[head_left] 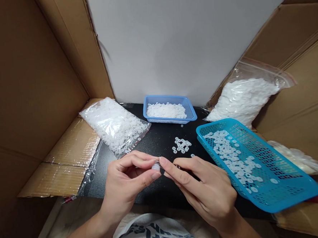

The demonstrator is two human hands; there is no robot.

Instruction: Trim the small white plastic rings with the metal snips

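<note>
My left hand [127, 180] pinches a small white plastic disc [156, 167] between thumb and forefinger, above the black tabletop. Close against it, my right hand [203, 184] is closed around a thin metal tool [161, 164], whose tip meets the disc. Its dark body shows only in part between the fingers, so its exact kind is hidden. Just beyond both hands lies a loose group of small white rings [181, 145]. To the right, a teal basket [290, 193] holds many similar white discs.
A blue basket [191, 111] of white pieces stands at the back. Clear bags of white pieces lie at left [113, 123] and right [245, 95]. Cardboard walls [37, 69] flank the black table [109, 179]. A further bag [296, 155] sits beyond the teal basket.
</note>
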